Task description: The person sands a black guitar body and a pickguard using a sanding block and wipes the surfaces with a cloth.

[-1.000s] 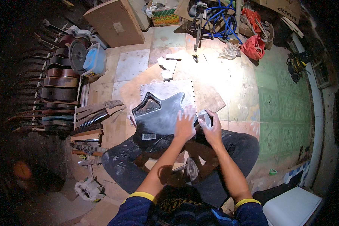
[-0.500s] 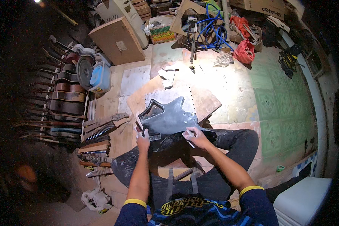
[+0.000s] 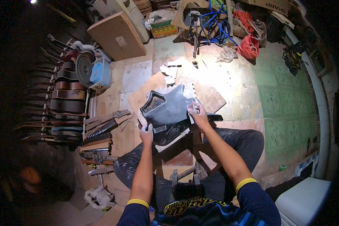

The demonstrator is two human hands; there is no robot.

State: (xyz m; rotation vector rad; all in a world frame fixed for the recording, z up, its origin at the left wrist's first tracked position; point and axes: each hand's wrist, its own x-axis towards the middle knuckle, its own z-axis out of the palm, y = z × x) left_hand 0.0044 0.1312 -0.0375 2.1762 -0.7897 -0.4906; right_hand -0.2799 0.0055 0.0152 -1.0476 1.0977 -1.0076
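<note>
A dark electric guitar body (image 3: 168,108), hazed with pale dust, is tilted over a low board in front of my lap. It has a large cutout at its upper left and a small rectangular cavity near its lower edge. My left hand (image 3: 146,134) is closed on its lower left edge, thumb on top. At the right side, near the body's small holes, my right hand (image 3: 198,114) pinches a folded whitish piece of sandpaper (image 3: 190,114) against the body. My fingers partly cover the sheet.
Beneath the body lies a wooden board (image 3: 211,98). White paper scraps (image 3: 170,71) are beyond it. Guitar necks (image 3: 101,130) lie at the left, near a rack of guitars (image 3: 67,95). Far off are a blue hose (image 3: 214,28) and a red bag (image 3: 248,47). A white stool (image 3: 305,199) stands lower right.
My right hand has moved up and slightly right with the sandpaper. The guitar body has tilted and lifted, showing more of its lower edge. My left hand has shifted slightly right, still gripping it.
</note>
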